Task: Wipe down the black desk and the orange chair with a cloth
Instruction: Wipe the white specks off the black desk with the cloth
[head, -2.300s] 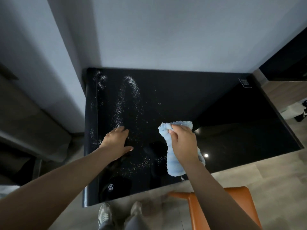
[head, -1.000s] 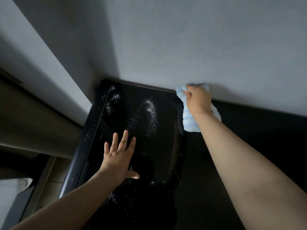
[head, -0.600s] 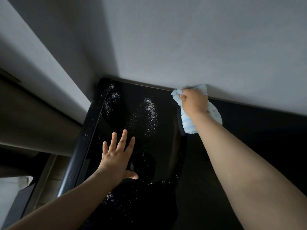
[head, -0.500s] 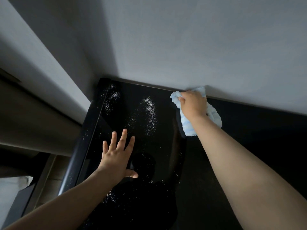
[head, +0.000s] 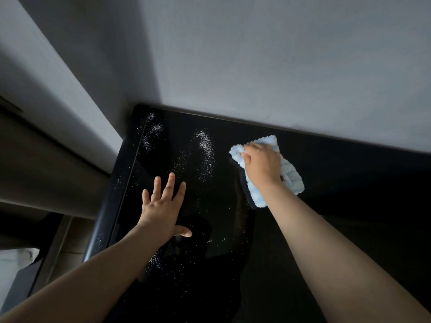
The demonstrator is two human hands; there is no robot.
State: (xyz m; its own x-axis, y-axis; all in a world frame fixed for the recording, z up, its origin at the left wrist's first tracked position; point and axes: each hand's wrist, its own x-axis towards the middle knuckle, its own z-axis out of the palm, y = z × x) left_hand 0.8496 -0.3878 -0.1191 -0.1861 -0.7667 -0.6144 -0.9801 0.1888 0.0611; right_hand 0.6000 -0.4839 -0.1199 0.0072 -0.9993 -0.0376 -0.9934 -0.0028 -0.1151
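The glossy black desk [head: 349, 183] fills the lower half of the view, its back edge against a grey wall. White dust specks [head: 205, 148] lie scattered over its left part. My right hand [head: 261, 164] grips a crumpled light blue cloth [head: 292, 180] and presses it on the desk near the back edge. My left hand [head: 163, 206] lies flat on the desk with fingers spread straight, left of the cloth. The orange chair is out of view.
A grey wall [head: 256, 66] rises directly behind the desk, and a wall corner [head: 70, 101] juts out at the left. Left of the desk's rounded side edge [head: 109, 201], dark furniture and some floor show below.
My right hand has dragged the cloth from the back edge toward me and slightly left. My left hand has stayed planted on the desk. Earlier the view moved in closer to the desk.
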